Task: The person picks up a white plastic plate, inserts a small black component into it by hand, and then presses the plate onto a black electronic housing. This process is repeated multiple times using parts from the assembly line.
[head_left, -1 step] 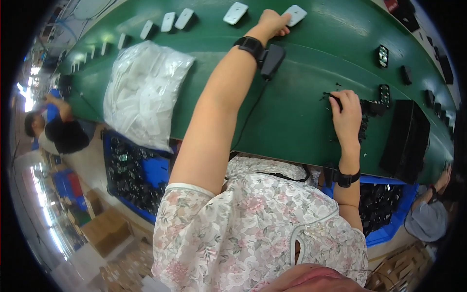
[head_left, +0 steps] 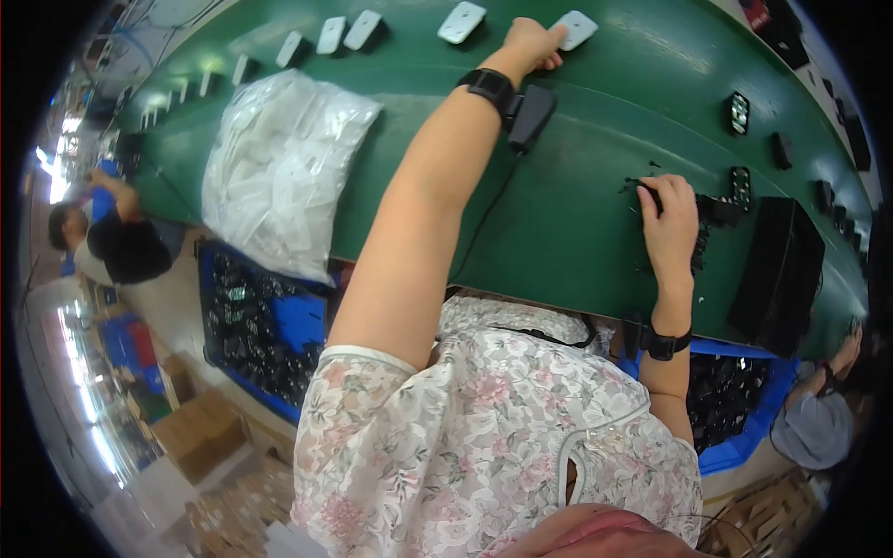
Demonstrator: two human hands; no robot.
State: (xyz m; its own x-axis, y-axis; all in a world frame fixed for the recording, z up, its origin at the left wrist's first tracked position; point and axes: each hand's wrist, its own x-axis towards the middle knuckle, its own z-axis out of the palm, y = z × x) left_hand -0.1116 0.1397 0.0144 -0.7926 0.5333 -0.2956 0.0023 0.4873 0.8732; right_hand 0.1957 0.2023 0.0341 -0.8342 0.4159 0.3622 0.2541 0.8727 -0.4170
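Head view, left grip (head_left: 532, 45) touching white case (head_left: 578, 29)

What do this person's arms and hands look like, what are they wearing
Both forearms are bare below short floral sleeves. The left hand has a black wrist strap carrying a dark boxy unit with a thin black cable trailing back. The right hand has a black watch-like band. No gloves.

Probably a factory: green conveyor belt (head_left: 577, 214), parts crates (head_left: 251, 325).

Belt surface (head_left: 577, 214): dark green. Flat oblong plastic pieces (head_left: 462, 20): white. Short-sleeved blouse (head_left: 484, 437): white, pink-grey floral print. Shallow plastic crate (head_left: 296, 321): blue, black contents.
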